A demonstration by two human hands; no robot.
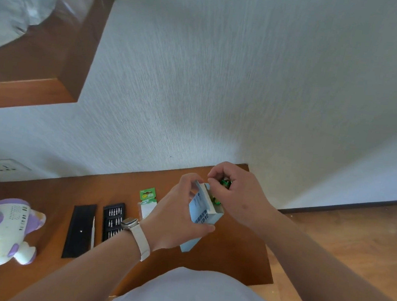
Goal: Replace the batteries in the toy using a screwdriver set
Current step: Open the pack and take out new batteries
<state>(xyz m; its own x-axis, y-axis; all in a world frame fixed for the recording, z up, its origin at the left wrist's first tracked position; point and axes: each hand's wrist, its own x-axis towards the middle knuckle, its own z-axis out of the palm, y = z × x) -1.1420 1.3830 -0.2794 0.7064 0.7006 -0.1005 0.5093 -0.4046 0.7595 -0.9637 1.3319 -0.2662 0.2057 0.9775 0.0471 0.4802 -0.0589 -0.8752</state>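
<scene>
Both forearms reach up from the lower edge toward the middle right of the frame, where the hands meet. The left hand (177,214), a pale watch strapped at its wrist, is curled in a grip, thumb at the lower right. The right hand (239,195) arches above it, wrist bent, its fingers (216,176) pinched together and pointing down-left.

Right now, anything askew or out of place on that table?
Nothing is spilled or damaged. The toy lies on its side with its battery bay open, the screwdriver case lid sits beside the bit tray, and the right hand pulls green batteries from the box held by the left hand.
</scene>
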